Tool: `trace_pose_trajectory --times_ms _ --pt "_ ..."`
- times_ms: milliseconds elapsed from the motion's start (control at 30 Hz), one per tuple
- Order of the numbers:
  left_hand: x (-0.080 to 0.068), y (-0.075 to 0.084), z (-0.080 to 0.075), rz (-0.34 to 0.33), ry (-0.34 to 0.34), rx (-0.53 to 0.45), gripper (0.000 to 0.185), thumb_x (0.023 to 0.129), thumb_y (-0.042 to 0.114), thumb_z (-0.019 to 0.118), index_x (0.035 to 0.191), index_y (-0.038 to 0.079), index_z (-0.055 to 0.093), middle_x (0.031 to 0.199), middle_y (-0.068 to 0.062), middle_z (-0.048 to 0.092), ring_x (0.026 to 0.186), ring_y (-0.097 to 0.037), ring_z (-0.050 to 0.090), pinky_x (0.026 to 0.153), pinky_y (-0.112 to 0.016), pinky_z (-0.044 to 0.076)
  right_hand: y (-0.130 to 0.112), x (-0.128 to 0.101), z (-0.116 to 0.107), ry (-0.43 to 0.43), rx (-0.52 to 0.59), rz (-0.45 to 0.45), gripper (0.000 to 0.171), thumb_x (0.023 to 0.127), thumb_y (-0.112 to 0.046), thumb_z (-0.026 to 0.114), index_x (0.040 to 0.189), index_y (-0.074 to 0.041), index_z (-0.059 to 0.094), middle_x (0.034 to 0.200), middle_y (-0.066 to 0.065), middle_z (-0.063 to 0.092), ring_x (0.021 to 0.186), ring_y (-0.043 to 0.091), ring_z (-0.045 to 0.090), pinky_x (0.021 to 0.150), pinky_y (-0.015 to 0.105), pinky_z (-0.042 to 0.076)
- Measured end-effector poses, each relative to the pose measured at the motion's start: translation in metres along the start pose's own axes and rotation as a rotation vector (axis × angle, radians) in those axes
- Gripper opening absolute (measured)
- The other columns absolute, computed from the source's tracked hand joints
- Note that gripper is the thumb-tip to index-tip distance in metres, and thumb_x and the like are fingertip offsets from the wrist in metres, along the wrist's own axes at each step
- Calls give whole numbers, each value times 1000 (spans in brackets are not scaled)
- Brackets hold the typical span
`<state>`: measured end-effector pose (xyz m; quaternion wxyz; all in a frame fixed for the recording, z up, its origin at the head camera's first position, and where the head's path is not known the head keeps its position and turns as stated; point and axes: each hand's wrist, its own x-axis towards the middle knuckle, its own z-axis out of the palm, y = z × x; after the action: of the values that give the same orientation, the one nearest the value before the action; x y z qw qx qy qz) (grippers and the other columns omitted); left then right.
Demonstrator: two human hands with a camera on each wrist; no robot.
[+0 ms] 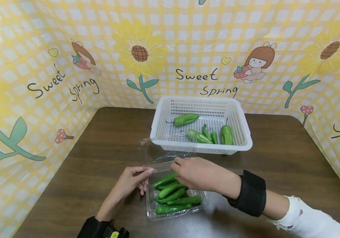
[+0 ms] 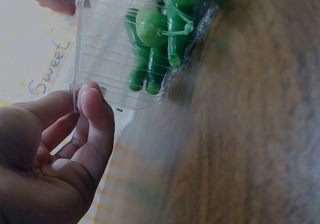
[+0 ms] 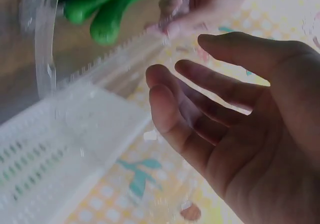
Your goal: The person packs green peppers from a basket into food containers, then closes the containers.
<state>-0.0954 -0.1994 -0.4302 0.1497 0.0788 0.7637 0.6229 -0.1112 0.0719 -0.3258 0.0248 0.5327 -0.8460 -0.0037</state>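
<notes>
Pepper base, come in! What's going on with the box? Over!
Left grip pinches clear box's edge. Right grip open, empty, by box's far side. Green peppers inside, lid up. White basket right behind lid, touching unclear.

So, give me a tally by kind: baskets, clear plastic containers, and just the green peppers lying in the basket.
White basket: 1
Clear plastic container: 1
Green peppers visible in the basket: 5
Total: 7

Left hand (image 1: 129, 181) pinching clear container (image 1: 151, 213), right hand (image 1: 198, 173) over green peppers (image 1: 171, 191) inside, white basket (image 1: 201, 147) behind
</notes>
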Motion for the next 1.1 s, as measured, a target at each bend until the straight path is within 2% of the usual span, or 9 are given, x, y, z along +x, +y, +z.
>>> trace_pose_trajectory --times_ms 167,367,600,800,1000,1100 --pt "0 0 0 0 0 8 36 101 22 59 122 -5 66 67 -6 59 48 -11 60 46 -38 58 12 -11 -12 78 31 27 15 96 -24 64 97 -11 59 83 -3 53 64 5 48 54 18 47" --pt "0 2 -1 -3 3 13 36 101 22 59 123 -5 66 68 -7 60 49 -12 61 46 -39 59 28 -22 -31 125 67 82 9 96 -15 63 89 -12 58 78 -5 55 62 4 47 53 16 45" --pt "0 2 -2 -4 -5 12 35 101 23 58 123 -4 66 68 -7 60 50 -12 61 46 -38 59 47 -33 -57 119 93 186 15 95 -7 59 82 -13 55 68 -7 49 56 5 41 48 16 38" --pt "0 3 -2 -5 -4 10 35 101 22 58 123 -4 66 68 -7 60 50 -11 61 47 -38 59 68 -37 -73 136 162 247 21 97 -4 55 79 -14 53 67 -6 45 57 6 37 51 20 34" --pt "-1 2 -1 -5 -13 11 34 101 20 58 123 -6 66 67 -7 60 50 -11 61 47 -38 59 90 -31 -75 86 228 372 16 100 -11 54 87 -8 63 69 -2 55 56 8 44 55 23 40" --pt "-1 2 -1 0 -13 6 35 101 20 58 123 -7 65 67 -6 60 50 -11 61 46 -38 59 103 -27 -75 69 235 429 19 102 -17 53 94 -4 65 70 2 60 55 11 48 55 25 43"
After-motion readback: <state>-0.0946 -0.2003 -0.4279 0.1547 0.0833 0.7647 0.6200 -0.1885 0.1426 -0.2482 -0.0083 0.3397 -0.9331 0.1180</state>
